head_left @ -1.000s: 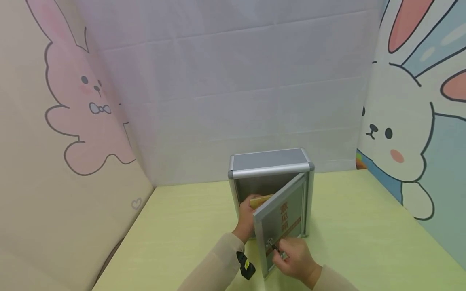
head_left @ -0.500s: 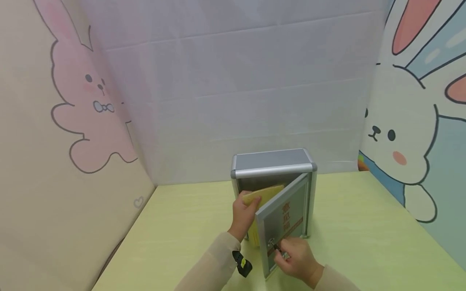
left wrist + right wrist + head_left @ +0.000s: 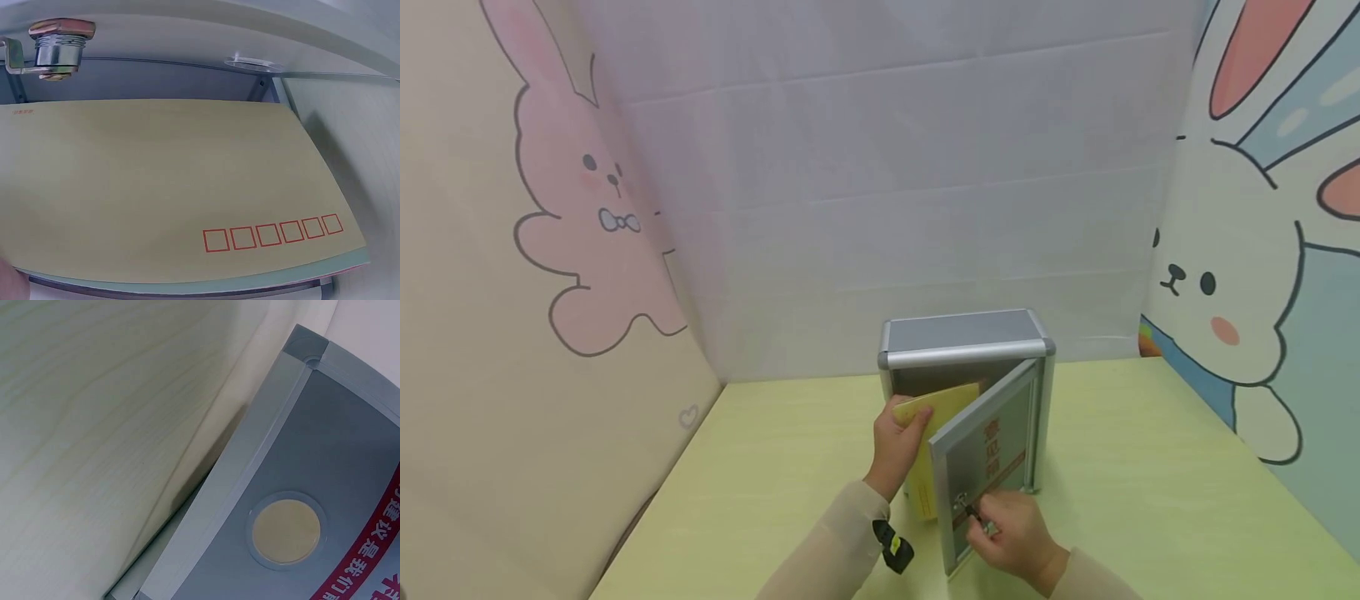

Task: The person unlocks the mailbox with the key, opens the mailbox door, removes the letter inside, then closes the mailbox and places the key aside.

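Plainly, the left hand (image 3: pixel 895 443) is the one nearer the yellow envelope (image 3: pixel 953 402), its thumb and fingers pinched on it near the upper left corner. The envelope sits at the mouth of the metal box (image 3: pixel 967 332), partly out past the front, with the rest hidden behind the part-open door (image 3: pixel 961 467). Its long axis appears to run steeply down from that hand toward the counter (image 3: pixel 790 467), top tilted left. In the left wrist view, a pale green edge (image 3: pixel 312 271) shows along one side. The right hand (image 3: pixel 1021 533), across the door from the envelope, has its fingers curled round a dark key (image 3: pixel 973 512) at the lock (image 3: pixel 960 500). What counts most, by judgement, is the gap: the door hinges on the right, so the way out lies left and near, on the left hand's side.
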Tool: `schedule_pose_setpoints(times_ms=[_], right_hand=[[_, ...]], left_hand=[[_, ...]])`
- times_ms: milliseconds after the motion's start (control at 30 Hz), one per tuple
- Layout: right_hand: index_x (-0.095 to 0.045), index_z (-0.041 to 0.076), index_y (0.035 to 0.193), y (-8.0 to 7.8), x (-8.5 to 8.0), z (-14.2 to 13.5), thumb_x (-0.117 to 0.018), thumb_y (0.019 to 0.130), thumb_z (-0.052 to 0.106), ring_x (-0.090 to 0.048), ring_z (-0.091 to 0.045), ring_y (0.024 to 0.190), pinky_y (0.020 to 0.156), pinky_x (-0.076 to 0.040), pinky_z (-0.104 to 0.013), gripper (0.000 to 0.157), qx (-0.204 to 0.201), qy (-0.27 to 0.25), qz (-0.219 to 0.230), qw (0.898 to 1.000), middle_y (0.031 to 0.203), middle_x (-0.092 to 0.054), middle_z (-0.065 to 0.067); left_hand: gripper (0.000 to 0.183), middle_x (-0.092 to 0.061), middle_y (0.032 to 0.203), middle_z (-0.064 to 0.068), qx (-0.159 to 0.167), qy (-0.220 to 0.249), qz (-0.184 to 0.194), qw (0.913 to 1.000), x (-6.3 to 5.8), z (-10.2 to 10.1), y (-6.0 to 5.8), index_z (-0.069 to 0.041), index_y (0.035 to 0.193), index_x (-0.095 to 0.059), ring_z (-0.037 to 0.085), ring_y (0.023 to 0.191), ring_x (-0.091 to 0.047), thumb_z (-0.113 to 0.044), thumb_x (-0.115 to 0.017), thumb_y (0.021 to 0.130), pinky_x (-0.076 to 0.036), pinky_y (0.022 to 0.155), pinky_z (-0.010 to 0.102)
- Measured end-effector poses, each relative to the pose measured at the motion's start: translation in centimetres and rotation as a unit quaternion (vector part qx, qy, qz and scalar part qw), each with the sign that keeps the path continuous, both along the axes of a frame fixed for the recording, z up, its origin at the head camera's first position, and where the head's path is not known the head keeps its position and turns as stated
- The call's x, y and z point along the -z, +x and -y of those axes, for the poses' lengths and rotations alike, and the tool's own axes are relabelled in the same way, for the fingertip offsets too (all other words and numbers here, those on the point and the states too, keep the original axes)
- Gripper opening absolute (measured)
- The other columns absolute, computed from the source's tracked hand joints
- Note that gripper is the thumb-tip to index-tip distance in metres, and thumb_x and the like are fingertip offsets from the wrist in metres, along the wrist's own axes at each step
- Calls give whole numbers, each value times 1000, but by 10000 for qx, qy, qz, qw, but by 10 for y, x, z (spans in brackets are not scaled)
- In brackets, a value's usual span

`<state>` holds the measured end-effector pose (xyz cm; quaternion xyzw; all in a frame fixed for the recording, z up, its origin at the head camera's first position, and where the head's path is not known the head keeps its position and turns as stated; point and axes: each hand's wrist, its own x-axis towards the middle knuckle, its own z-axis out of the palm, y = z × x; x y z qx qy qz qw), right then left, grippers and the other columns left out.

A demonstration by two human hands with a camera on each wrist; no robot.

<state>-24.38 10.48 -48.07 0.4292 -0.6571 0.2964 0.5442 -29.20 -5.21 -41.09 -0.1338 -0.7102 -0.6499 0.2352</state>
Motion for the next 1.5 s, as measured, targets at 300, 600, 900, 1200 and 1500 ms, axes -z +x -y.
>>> schedule_pose_setpoints(times_ms=[300,600,900,1200,1500], right_hand=[[-33,17,58,0,0,2,-49,67,10,-28,0,44,42,-22,-9,20,-11,-5,-67,10000,51,-35,10],[-32,17,58,0,0,4,-49,67,9,-28,1,44,42,-22,-9,21,-86,-44,-27,9999,50,-34,10],[-32,17,58,-1,0,3,-50,66,9,-28,2,44,42,-22,-9,21,-96,-48,83,9999,50,-35,10],[-32,16,57,-1,-1,3,-49,67,8,-26,2,44,43,-20,-9,21,-134,-47,72,9999,49,-33,10],[-29,16,56,-2,-3,6,-46,72,9,-23,0,44,43,-17,-9,24,-119,-227,-36,9997,50,-28,11]], left_hand=[[16,-52,68,0,62,129,236,9996,1,5,3,9,84,-57,5,57,-45,2,-71,82,-39,52,18],[13,-50,68,-1,137,-181,350,9991,-29,12,33,13,84,-56,3,59,-46,7,-67,83,-41,54,16],[12,-55,70,7,112,-74,315,9994,0,23,12,12,85,-56,3,58,-48,9,-67,82,-42,53,18],[14,-59,72,8,-15,-9,92,10000,7,35,9,10,88,-59,4,59,-53,2,-70,83,-46,54,20],[14,-61,74,10,-88,-53,164,9998,5,48,12,11,90,-58,5,61,-57,2,-68,85,-48,54,20]])
